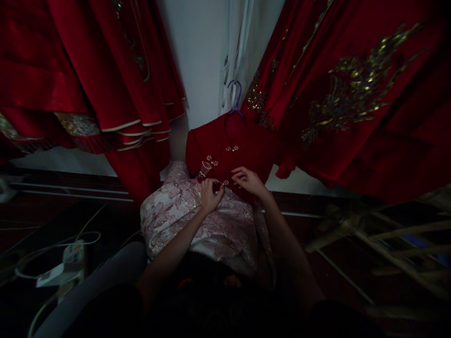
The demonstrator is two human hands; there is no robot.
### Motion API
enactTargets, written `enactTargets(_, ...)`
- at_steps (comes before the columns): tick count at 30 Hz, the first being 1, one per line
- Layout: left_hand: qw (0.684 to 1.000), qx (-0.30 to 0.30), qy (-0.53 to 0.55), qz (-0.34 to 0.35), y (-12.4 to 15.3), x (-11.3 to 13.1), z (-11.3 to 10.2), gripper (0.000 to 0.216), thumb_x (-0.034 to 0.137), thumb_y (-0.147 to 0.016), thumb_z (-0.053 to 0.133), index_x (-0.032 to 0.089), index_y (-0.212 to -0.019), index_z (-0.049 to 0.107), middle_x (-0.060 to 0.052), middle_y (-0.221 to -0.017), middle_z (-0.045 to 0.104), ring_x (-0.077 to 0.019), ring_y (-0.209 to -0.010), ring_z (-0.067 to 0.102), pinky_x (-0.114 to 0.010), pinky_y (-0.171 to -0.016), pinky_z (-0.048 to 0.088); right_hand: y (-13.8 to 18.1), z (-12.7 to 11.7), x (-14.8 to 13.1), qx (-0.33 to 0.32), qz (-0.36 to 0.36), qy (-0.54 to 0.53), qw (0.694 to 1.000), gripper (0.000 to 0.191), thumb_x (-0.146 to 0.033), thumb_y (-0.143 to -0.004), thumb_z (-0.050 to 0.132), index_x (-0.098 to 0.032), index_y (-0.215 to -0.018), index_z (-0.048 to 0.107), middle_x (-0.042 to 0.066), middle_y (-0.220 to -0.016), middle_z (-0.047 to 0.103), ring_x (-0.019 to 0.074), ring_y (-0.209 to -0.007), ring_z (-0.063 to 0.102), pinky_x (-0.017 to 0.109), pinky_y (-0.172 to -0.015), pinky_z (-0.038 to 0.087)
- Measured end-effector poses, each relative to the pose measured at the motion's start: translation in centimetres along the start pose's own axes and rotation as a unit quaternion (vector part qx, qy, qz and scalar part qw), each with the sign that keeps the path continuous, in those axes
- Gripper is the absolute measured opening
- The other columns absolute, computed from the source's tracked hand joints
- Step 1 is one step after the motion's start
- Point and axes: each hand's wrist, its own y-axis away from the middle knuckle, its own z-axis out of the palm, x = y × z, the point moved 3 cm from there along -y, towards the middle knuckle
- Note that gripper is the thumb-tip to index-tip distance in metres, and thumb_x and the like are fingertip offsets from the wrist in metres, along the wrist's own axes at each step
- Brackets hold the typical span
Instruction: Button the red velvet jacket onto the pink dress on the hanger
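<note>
A small red garment (246,145) lies spread on a purple hanger (235,96), over a pink floral brocade cloth (176,211). It has pearl-like button fastenings (232,149) and a beaded tassel (204,168). My left hand (210,193) rests on the garment's lower front with its fingers curled in a pinch at a fastening (224,183). My right hand (248,180) meets it from the right, fingertips pinched at the same spot. What the fingers grip is too small to see clearly.
Red embroidered robes with gold thread hang at the left (88,70) and right (352,94), with a white wall (200,56) between them. A white power strip with cables (72,256) lies on the dark floor at the left. Light wooden rods (387,234) lie at the right.
</note>
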Motion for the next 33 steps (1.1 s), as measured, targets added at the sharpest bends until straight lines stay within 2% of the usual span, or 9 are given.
enactTargets(2,1.0,-0.017,0.005,0.015,0.0,0.2,0.4,0.021,0.034,-0.082,0.061,0.022,-0.099,0.059,-0.008,-0.098,0.059,-0.0242,-0.097,0.049,-0.039,-0.089,0.035,0.0,0.7,0.5,-0.033,-0.025,0.011,0.999,0.028,-0.029,-0.082,0.063,-0.018,-0.107,0.059,0.006,-0.095,0.07,0.0138,-0.084,0.069,0.028,-0.077,0.057)
enactTargets(4,1.0,-0.014,0.007,0.02,0.0,0.1,0.5,0.022,0.035,-0.084,0.06,0.023,-0.101,0.06,-0.008,-0.098,0.059,-0.0237,-0.097,0.05,-0.038,-0.088,0.036,-0.1,1.6,1.2,-0.057,-0.04,0.024,0.997,0.027,-0.026,-0.081,0.064,-0.018,-0.106,0.059,0.007,-0.099,0.07,0.0141,-0.093,0.067,0.03,-0.086,0.054)
enactTargets(8,0.999,-0.031,0.013,0.04,0.0,-0.2,0.6,0.021,0.035,-0.086,0.057,0.025,-0.103,0.064,-0.007,-0.1,0.06,-0.0229,-0.097,0.051,-0.037,-0.089,0.036,-0.5,2.9,2.3,-0.052,-0.025,0.026,0.998,0.024,-0.024,-0.082,0.06,-0.017,-0.105,0.059,0.007,-0.095,0.07,0.0127,-0.086,0.067,0.028,-0.08,0.054)
enactTargets(14,0.998,-0.057,0.001,0.035,0.0,-0.9,0.9,0.018,0.035,-0.086,0.058,0.025,-0.098,0.066,-0.007,-0.095,0.065,-0.0238,-0.094,0.052,-0.039,-0.088,0.034,-0.6,3.0,2.8,-0.043,-0.008,0.007,0.999,0.022,-0.015,-0.075,0.061,-0.016,-0.098,0.062,0.003,-0.084,0.069,0.0102,-0.076,0.064,0.023,-0.073,0.053)
enactTargets(19,0.998,-0.061,0.018,0.026,0.1,-1.2,1.2,0.019,0.033,-0.085,0.059,0.025,-0.102,0.064,-0.006,-0.097,0.068,-0.0232,-0.093,0.056,-0.041,-0.094,0.032,-0.6,3.2,3.2,-0.04,-0.026,-0.006,0.999,0.028,-0.025,-0.073,0.067,-0.016,-0.099,0.062,0.003,-0.085,0.067,0.0109,-0.076,0.063,0.024,-0.073,0.053)
enactTargets(25,0.997,-0.071,-0.005,0.032,0.1,-1.1,1.2,0.019,0.029,-0.082,0.062,0.026,-0.101,0.065,-0.005,-0.096,0.069,-0.0233,-0.093,0.058,-0.046,-0.104,0.024,-0.8,3.7,3.9,0.01,-0.032,0.029,0.999,0.032,-0.034,-0.07,0.073,-0.016,-0.095,0.063,0.002,-0.078,0.067,0.0112,-0.072,0.062,0.023,-0.067,0.052)
enactTargets(29,0.997,-0.066,-0.006,0.032,0.0,-1.2,1.3,0.014,0.028,-0.081,0.062,0.025,-0.095,0.064,-0.004,-0.091,0.068,-0.0228,-0.09,0.059,-0.045,-0.102,0.025,-0.8,3.9,3.7,0.027,-0.029,0.055,0.998,0.021,-0.028,-0.073,0.069,-0.016,-0.091,0.065,0.002,-0.078,0.069,0.0111,-0.071,0.063,0.023,-0.069,0.052)
enactTargets(33,0.997,-0.063,-0.015,0.037,0.1,-1.1,1.2,0.015,0.026,-0.078,0.063,0.023,-0.093,0.061,-0.004,-0.089,0.067,-0.0228,-0.09,0.057,-0.043,-0.1,0.028,-0.7,3.7,3.3,-0.01,-0.028,0.032,0.999,0.015,-0.024,-0.076,0.064,-0.017,-0.089,0.067,0.004,-0.082,0.072,0.0119,-0.074,0.066,0.024,-0.071,0.052)
